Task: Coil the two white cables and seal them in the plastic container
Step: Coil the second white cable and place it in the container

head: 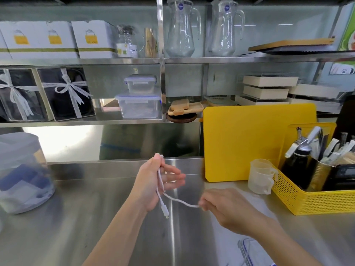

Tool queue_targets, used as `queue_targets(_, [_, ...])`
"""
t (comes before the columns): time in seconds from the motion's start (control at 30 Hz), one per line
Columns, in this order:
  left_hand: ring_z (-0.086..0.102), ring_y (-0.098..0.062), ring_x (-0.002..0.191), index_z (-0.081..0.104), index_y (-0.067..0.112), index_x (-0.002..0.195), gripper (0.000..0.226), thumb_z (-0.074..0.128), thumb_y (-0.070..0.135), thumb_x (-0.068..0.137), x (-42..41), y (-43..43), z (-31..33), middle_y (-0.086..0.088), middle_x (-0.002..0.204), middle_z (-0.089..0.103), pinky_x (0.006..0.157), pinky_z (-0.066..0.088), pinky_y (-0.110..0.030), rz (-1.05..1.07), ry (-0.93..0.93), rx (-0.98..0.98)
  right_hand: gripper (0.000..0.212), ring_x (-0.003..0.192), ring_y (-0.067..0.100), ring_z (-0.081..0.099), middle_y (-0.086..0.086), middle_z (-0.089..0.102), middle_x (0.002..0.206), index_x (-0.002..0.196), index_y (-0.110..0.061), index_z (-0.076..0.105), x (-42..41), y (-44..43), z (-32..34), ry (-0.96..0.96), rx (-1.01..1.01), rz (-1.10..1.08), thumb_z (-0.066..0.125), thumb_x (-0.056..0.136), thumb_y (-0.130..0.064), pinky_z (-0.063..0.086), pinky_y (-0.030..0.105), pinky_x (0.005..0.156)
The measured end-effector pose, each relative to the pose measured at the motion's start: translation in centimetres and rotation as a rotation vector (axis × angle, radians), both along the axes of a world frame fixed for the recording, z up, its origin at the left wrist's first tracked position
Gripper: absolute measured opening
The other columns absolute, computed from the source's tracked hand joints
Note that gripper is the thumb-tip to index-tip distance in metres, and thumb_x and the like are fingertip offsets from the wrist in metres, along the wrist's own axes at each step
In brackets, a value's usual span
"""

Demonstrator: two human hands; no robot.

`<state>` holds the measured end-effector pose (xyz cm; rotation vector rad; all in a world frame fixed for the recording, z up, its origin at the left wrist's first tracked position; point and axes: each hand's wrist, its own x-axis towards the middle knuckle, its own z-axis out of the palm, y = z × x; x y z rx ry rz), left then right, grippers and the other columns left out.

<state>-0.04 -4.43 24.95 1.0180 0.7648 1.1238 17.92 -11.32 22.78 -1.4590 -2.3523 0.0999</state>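
Observation:
My left hand (pixel 153 181) is raised above the steel counter and pinches a folded white cable (pixel 161 191) near its top; one plug end (pixel 166 213) dangles below the palm. The other stretch of the same cable runs right to my right hand (pixel 228 208), whose fingertips are closed on it. A clear plastic container with a blue-edged rim (pixel 247 250) shows at the bottom edge, partly hidden under my right forearm. A second white cable is not visible apart from a thin white line near that container.
A yellow cutting board (pixel 249 143) leans at the back right, with a small measuring cup (pixel 261 175) and a yellow basket (pixel 307 198) of tools beside it. A clear canister (pixel 21 173) stands at the left. Shelves above hold lidded containers (pixel 138 104), boxes and glass jugs.

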Motion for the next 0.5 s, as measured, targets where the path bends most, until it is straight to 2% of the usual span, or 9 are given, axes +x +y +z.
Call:
queue_targets(0.1, [0.064, -0.026, 0.046, 0.039, 0.008, 0.073, 0.034, 0.029, 0.026, 0.1, 1.0, -0.7, -0.5, -0.011, 0.055, 0.066, 0.047, 0.054, -0.03, -0.104, 0.258, 0.065, 0.056, 0.072, 0.018, 0.051, 0.003, 0.064, 0.085, 0.085, -0.016, 0.057, -1.3, -0.3, 1.6, 0.042, 0.12, 0.058, 0.012, 0.082, -0.05, 0.029, 0.026, 0.056])
queue_targets(0.17, [0.058, -0.022, 0.04, 0.042, 0.008, 0.073, 0.036, 0.031, 0.029, 0.1, 1.3, -1.0, -0.9, -0.009, 0.05, 0.063, 0.045, 0.047, -0.025, -0.195, 0.431, 0.121, 0.05, 0.076, 0.025, 0.054, 0.006, 0.063, 0.087, 0.087, -0.014, 0.057, -1.2, 0.4, 2.3, 0.059, 0.169, 0.002, 0.016, 0.085, -0.043, 0.034, 0.034, 0.062])
queue_targets(0.23, [0.045, -0.017, 0.034, 0.045, 0.007, 0.072, 0.04, 0.03, 0.032, 0.1, 1.3, -1.5, -1.0, -0.006, 0.042, 0.054, 0.042, 0.04, -0.023, -0.275, 0.524, 0.153, 0.049, 0.079, 0.028, 0.055, 0.008, 0.063, 0.087, 0.088, -0.011, 0.057, -0.8, 1.2, 2.7, 0.109, 0.213, -0.063, 0.019, 0.085, -0.043, 0.038, 0.038, 0.067])
queue_targets(0.37, [0.018, -0.008, 0.031, 0.041, 0.013, 0.065, 0.041, 0.028, 0.031, 0.099, 1.6, -2.3, -0.3, 0.003, 0.034, 0.029, 0.035, 0.019, -0.016, -0.416, 0.533, 0.109, 0.064, 0.074, 0.023, 0.058, 0.005, 0.068, 0.082, 0.085, -0.011, 0.064, -0.6, 2.0, 3.1, 0.17, 0.28, -0.065, 0.02, 0.078, -0.056, 0.042, 0.038, 0.062])
queue_targets(0.43, [0.015, -0.006, 0.03, 0.043, 0.013, 0.064, 0.043, 0.028, 0.034, 0.099, 1.6, -2.4, -0.3, 0.005, 0.035, 0.025, 0.034, 0.015, -0.015, -0.47, 0.428, 0.039, 0.053, 0.066, 0.019, 0.055, 0.005, 0.067, 0.074, 0.079, -0.009, 0.065, -0.3, 2.4, 3.3, 0.283, 0.244, -0.073, 0.04, 0.078, -0.056, 0.042, 0.037, 0.059])
queue_targets(0.5, [0.016, -0.005, 0.027, 0.046, 0.014, 0.06, 0.046, 0.032, 0.04, 0.096, 1.1, -2.3, -0.4, 0.007, 0.034, 0.025, 0.033, 0.015, -0.015, -0.532, 0.243, -0.047, 0.035, 0.056, 0.015, 0.048, 0.006, 0.061, 0.062, 0.073, -0.007, 0.062, 0.2, 2.9, 3.5, 0.402, 0.181, -0.076, 0.064, 0.077, -0.042, 0.039, 0.035, 0.054])
